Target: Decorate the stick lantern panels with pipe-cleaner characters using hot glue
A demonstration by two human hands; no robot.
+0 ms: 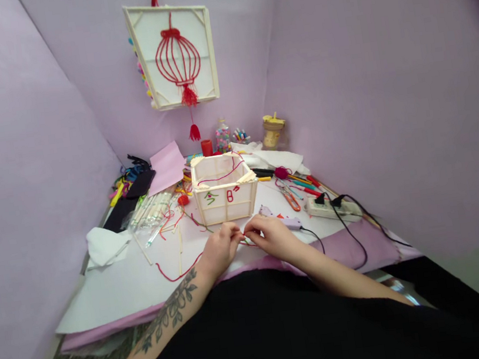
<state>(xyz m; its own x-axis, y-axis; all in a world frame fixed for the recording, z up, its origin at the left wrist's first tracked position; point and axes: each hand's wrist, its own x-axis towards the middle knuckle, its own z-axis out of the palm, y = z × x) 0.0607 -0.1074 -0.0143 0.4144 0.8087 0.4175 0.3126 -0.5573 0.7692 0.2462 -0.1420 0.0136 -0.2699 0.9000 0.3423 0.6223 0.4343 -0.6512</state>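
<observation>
Head view, me looking on: left hand (pixel 220 247) and right hand (pixel 270 236) nearly meet at near edge of bench (pixel 105 299), fingertips pinched narrow, both seemingly on bit of red yarn (pixel 244 236). Yarn sits smack between them, so neither hand nearer. Long axis? Can't tell, fingers cover most. Box (pixel 224 206) stands upright just past hands, straight ahead, character side facing them. Loose strand (pixel 174 280) curves out beyond left forearm, maybe same piece, can't say. Glue gun (pixel 291 223) just beside right hand.
</observation>
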